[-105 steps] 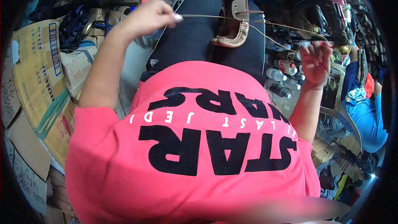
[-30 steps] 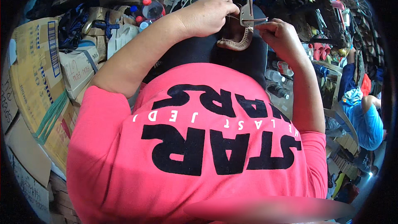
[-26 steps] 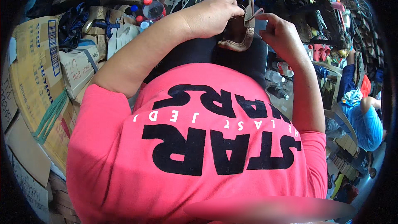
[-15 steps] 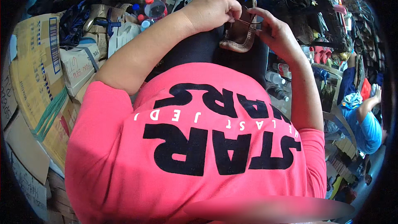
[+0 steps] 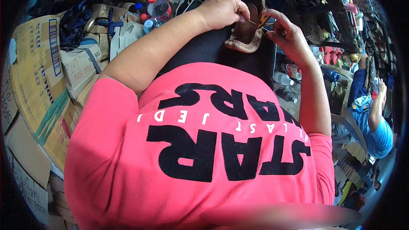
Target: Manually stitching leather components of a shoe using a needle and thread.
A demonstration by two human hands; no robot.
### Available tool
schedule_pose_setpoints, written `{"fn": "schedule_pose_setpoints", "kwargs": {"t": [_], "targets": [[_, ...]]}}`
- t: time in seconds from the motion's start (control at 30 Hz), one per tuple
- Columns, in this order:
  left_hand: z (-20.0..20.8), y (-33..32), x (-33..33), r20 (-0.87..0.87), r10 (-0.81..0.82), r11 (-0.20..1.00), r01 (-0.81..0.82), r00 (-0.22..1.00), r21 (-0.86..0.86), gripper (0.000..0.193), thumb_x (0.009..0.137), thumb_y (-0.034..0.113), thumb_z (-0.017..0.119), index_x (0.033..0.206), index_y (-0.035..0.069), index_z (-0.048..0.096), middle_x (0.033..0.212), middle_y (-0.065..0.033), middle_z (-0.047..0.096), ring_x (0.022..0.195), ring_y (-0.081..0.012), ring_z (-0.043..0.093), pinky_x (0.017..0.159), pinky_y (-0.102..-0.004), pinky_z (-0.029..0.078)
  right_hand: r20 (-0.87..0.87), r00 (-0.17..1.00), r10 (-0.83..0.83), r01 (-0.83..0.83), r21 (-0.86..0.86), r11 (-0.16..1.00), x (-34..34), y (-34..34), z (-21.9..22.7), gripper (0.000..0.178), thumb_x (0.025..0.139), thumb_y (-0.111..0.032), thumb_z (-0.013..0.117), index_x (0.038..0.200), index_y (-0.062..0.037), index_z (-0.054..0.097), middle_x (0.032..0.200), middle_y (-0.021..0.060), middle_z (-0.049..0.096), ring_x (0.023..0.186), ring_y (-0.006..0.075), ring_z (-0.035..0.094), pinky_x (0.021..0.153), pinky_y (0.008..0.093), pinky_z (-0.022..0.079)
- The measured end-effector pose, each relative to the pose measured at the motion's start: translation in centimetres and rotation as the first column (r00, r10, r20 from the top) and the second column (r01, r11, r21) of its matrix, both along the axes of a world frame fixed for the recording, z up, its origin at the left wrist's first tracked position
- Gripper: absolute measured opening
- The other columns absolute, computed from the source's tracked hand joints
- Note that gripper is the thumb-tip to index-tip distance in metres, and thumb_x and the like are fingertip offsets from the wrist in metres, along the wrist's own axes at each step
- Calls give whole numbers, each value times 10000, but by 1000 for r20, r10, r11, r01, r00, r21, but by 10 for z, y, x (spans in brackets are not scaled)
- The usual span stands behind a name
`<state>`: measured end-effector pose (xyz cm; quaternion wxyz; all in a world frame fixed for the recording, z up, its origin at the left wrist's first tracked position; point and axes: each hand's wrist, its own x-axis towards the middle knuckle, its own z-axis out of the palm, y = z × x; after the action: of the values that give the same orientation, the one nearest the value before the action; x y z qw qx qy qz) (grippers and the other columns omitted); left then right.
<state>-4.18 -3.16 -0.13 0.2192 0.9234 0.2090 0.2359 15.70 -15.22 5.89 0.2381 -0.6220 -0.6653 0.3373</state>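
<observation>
A brown leather shoe (image 5: 246,38) lies over my dark-clothed lap, its opening facing up and pale stitching along the near rim. My left hand (image 5: 223,9) is over the shoe's left side, thumb and fingers pinched on a thin thread (image 5: 252,22) that runs across the opening. At the right rim, my right hand (image 5: 284,30) has its fingers bent around a small yellow-orange piece with dark marks (image 5: 265,18), perhaps a tool handle. Its tip is hidden against the shoe.
Cardboard boxes (image 5: 36,68) are stacked at the left. Bottles with red and blue caps (image 5: 158,8) stand beyond my left forearm. Clear plastic bottles (image 5: 284,86) lie at the right. Farther right sits another person in a blue shirt (image 5: 377,134).
My left hand has shifted slightly right and down, still pinching the thread. The yellow-orange piece now shows at my right fingers. The other person's hand has risen.
</observation>
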Motion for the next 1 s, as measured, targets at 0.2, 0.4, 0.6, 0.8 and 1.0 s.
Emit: {"fn": "schedule_pose_setpoints", "kwargs": {"t": [0.2,0.4,0.6,0.8,1.0], "targets": [[-5,4,1,4,-16,997,17,1000,-76,117,692,218,691,807,226,714,715,-1,543,797,-195,545,767,-363,415,-44,999,-12,12,-2,1000,3,0,-2,532,787,44,614,1250,-198,512,664,-36,373,628,75,364,598,210,362],[-6,4,2,13,-25,1000,25,1000,-18,110,701,230,694,809,233,715,712,4,538,787,-190,541,760,-359,407,-73,997,-11,12,9,1000,0,-2,-1,529,790,55,606,1248,-195,518,676,-41,370,646,69,361,612,203,362],[-3,1,1,-23,-23,999,22,999,-36,103,708,235,694,809,244,715,722,19,539,812,-175,537,781,-364,373,-67,998,-7,8,7,1000,3,-1,-4,536,789,57,607,1252,-199,518,693,-48,373,655,71,360,612,199,355],[-3,1,3,-46,-35,998,32,998,-62,109,711,252,692,818,247,710,738,29,546,865,-183,537,828,-392,345,-114,992,-57,58,3,998,-3,-3,-5,523,781,50,628,1238,-183,522,698,-51,383,636,65,365,601,193,351],[-7,2,3,-35,-56,994,53,998,-98,117,715,254,688,828,230,709,783,33,572,897,-187,537,844,-393,343,-271,913,-305,310,-26,950,-3,-15,-27,241,804,-3,658,1025,-51,572,735,-44,520,692,49,490,661,192,423]]}}
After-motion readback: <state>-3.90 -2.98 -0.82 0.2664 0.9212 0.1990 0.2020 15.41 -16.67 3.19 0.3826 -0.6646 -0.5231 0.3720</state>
